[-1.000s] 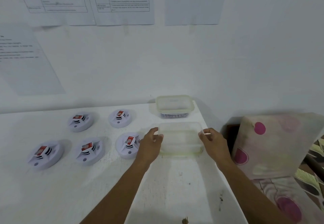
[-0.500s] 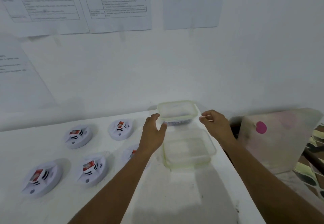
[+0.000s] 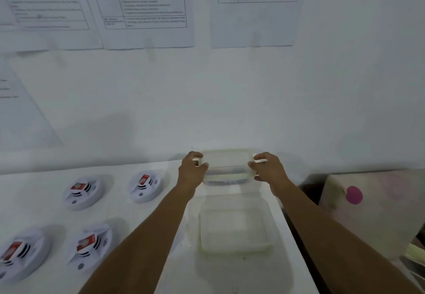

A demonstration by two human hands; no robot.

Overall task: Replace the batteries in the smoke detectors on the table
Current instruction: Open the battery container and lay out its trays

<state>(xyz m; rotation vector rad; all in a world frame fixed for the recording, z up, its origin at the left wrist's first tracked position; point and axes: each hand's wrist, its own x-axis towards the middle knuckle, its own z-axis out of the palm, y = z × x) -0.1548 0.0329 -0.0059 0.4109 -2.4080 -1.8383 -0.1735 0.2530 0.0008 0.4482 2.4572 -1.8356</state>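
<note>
From my remote feed: the left hand (image 3: 192, 170) and right hand (image 3: 268, 167) close their fingers on opposite ends of a lidded plastic container (image 3: 227, 167) at the white table's (image 3: 142, 259) far edge (contents too dim to identify). Four smoke detectors (image 3: 144, 186) lie left of the arms; an empty clear tub (image 3: 234, 224) sits nearer.

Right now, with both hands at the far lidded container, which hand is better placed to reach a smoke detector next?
Left. The left hand is on the side of the lidded container nearest the smoke detector; the right hand would cross over.
</note>
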